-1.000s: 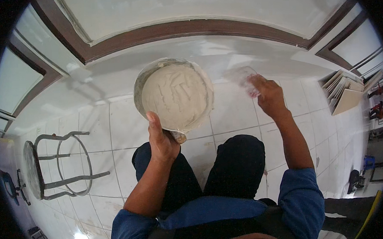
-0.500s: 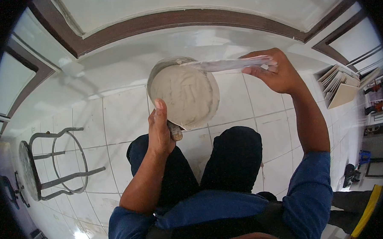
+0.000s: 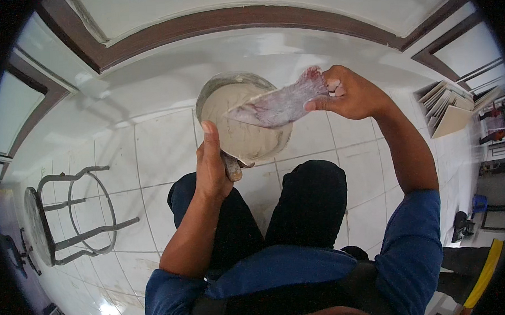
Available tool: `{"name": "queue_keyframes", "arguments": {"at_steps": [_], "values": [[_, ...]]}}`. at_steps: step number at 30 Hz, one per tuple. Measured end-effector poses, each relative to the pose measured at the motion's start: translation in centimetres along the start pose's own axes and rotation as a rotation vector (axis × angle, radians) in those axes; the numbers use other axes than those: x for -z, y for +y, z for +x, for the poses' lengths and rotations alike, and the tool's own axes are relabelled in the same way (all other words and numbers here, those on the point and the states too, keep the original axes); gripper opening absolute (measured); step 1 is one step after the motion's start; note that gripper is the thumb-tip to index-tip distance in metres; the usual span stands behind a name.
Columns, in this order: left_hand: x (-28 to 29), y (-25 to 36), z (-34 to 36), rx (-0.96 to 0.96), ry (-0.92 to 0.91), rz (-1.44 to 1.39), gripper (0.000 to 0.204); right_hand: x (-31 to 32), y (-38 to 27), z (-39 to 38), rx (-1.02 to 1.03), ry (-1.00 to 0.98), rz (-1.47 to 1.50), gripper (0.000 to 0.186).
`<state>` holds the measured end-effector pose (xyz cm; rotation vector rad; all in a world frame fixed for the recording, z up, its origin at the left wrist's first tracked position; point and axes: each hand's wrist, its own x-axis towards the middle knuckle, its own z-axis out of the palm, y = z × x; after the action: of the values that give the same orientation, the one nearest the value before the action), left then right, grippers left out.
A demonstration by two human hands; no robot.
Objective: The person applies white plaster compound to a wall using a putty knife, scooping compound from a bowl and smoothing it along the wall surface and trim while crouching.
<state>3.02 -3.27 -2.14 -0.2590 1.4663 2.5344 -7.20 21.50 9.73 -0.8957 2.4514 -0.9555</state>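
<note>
The left hand (image 3: 211,170) clasped the near rim of the round pan (image 3: 244,119). The right hand (image 3: 348,91) pinched a floured bag (image 3: 278,105) that stretched leftward over the pan.

Bowl (image 3: 246,141) rim (partly) behind bag (image 3: 278,105)

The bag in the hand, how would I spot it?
Look at the white tiled floor, then the round pan of grey paste on it. Over the pan, the right hand holds a limp clear plastic bag, dusty pale inside, the only floppy thing there.
</note>
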Motion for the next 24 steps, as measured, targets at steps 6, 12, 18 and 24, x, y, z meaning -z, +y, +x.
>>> {"name": "queue_keyframes", "arguments": {"at_steps": [6,12,18,24], "values": [[0.2,-0.7,0.6,0.052,0.032,-0.048,0.09,-2.5,5.6,-1.1,-0.139,0.082,0.479,0.027],[0.7,0.3,0.8,-0.064,0.015,-0.106,0.087,-2.5,8.8,-2.5,0.067,0.516,1.255,0.041],[-0.1,0.4,0.8,-0.039,0.012,-0.032,0.09,5.4,14.7,-8.8,0.375,1.347,1.005,0.039],[0.5,0.7,0.9,-0.06,0.051,-0.04,0.088,10.8,15.5,-6.9,0.054,1.824,0.457,0.026]]}}
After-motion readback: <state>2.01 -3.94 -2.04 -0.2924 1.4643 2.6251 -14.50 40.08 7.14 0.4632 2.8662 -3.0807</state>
